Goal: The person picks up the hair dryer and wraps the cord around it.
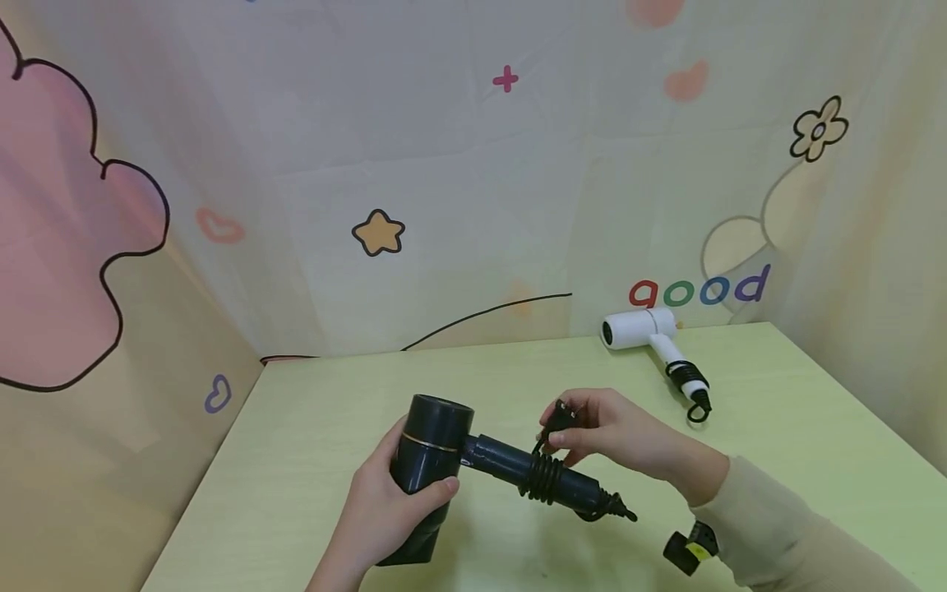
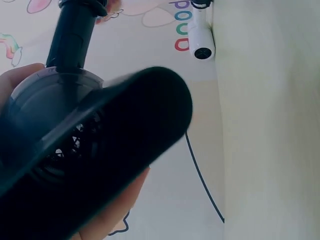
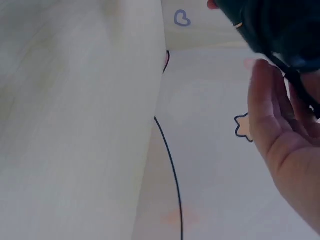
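Observation:
A dark hair dryer (image 1: 436,426) is held up above the table, its barrel nearly upright and its handle (image 1: 503,460) slanting down to the right. My left hand (image 1: 385,503) grips the barrel, thumb across the front. Black cord (image 1: 543,478) is wound in several loops around the handle. With thumb and fingers my right hand (image 1: 620,432) pinches the plug (image 1: 561,417) at the cord's end, just above those loops. Seen from the left wrist, the flat concentrator nozzle (image 2: 150,115) hides much of the left hand (image 2: 117,212). The right wrist view shows the right hand (image 3: 287,132) beside the dryer (image 3: 270,25).
A white hair dryer (image 1: 629,329) lies at the back right of the pale green table (image 1: 318,427), black cord wrapped round its handle. Behind the table hangs a printed curtain (image 1: 444,164). A small black-and-yellow device (image 1: 691,547) sits below the right wrist.

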A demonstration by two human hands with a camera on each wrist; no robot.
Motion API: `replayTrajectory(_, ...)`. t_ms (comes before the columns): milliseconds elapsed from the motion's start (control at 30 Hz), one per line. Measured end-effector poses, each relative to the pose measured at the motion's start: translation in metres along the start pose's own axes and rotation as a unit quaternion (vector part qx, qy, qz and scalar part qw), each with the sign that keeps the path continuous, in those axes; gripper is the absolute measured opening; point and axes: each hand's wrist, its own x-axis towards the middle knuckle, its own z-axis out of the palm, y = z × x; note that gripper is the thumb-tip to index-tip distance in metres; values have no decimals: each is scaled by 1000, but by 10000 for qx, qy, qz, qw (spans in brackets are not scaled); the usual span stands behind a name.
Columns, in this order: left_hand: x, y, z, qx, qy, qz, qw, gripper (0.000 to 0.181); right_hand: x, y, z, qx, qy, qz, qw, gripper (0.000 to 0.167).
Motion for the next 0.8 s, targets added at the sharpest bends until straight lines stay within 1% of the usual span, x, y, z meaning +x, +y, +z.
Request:
replayTrajectory(100, 3, -2, 2, 146, 59, 39, 9999, 86, -2, -6, 7, -587, 108, -284, 9978, 26)
replayTrajectory(167, 4, -4, 3, 203, 69, 53, 9998, 86, -3, -9, 13, -1105, 271, -497, 9923, 24)
replayTrajectory(267, 7, -5, 5, 300, 86, 76, 9995, 85, -6, -11, 22, -1796, 585, -708, 9794, 20)
replayTrajectory(367, 8, -4, 6, 451, 80, 160, 9988, 84, -8, -11, 31, -2251, 857, -773, 9675, 17)
replayTrajectory(467, 9, -2, 8, 589, 124, 304, 9977, 84, -9, -9, 39, -2602, 1071, -841, 9559, 15)
replayTrajectory(500, 10, -1, 8, 628, 159, 344, 9973, 84, -9, -9, 41, -2771, 1148, -870, 9500, 16)
replayTrajectory(600, 12, 0, 10, 705, 307, 468, 9959, 81, -10, -7, 50, -3292, 1305, -930, 9306, 25)
replayTrajectory(667, 14, -1, 11, 742, 384, 505, 9952, 79, -10, -5, 56, -3787, 1390, -919, 9104, 36)
replayTrajectory(733, 17, -1, 12, 750, 400, 515, 9950, 78, -10, -1, 60, -4363, 1506, -1006, 8814, 48)
replayTrajectory(767, 19, -1, 13, 738, 377, 510, 9953, 77, -9, 2, 62, -4636, 1580, -1079, 8651, 53)
replayTrajectory(800, 21, -2, 13, 738, 337, 490, 9955, 78, -9, 4, 64, -4904, 1671, -1192, 8470, 57)
